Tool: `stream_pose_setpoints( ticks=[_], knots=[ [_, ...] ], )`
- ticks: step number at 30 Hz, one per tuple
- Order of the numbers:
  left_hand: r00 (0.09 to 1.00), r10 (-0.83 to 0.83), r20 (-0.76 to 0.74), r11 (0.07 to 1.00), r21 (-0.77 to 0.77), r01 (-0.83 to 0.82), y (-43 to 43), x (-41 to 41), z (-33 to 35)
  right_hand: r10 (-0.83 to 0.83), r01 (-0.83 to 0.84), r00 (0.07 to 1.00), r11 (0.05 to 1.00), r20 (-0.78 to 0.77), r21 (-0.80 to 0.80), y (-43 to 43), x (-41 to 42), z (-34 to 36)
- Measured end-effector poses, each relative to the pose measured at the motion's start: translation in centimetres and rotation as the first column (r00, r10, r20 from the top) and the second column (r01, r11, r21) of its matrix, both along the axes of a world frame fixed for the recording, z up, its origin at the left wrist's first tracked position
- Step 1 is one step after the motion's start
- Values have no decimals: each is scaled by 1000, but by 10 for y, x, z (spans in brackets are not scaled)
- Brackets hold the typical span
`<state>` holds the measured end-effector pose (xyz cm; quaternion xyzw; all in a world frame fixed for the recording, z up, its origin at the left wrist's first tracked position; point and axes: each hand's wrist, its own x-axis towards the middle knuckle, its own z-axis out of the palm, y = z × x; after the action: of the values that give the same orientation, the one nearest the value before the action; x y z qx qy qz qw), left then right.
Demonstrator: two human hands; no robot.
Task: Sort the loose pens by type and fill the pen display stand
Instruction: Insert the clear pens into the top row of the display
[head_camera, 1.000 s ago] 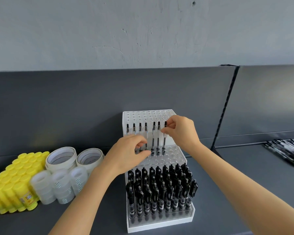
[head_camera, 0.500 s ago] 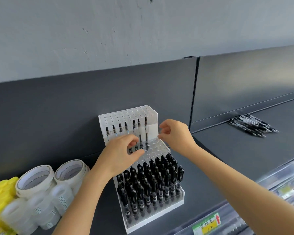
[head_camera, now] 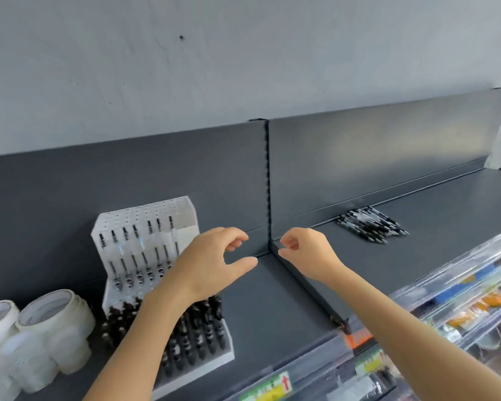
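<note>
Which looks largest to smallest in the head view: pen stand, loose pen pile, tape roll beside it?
1. pen stand
2. tape roll
3. loose pen pile (farther off, so last two unsure)

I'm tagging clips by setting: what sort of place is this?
Most likely a shop's stationery aisle: dark metal shelving with a price-label strip on its front edge, a pen display stand holding pens, and tape rolls stacked beside it.
</note>
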<state>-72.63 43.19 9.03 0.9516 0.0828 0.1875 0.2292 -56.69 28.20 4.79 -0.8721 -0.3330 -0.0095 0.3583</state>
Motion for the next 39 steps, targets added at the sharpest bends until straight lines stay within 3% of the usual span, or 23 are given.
stream_pose_setpoints(
  ticks=[7, 19, 27, 39],
  knots=[
    [998, 14, -54, 991, -132, -21, -87, 74, -33, -52, 50, 999, 989, -14, -141, -108, 74, -20],
    [984, 22, -179, 990, -132, -46, -160, 180, -74, -186, 175, 981, 970, -51, -170, -209, 152, -40],
    [973, 2, -232, 989, -146, -37, -174, 264, -99, -228, 211, 971, 958, -69, -195, -219, 216, -47],
    [922, 206, -328, 955, -137, -262, -159, 391, -123, -269, 243, 959, 944, -91, -225, -203, 337, -55]
  ],
)
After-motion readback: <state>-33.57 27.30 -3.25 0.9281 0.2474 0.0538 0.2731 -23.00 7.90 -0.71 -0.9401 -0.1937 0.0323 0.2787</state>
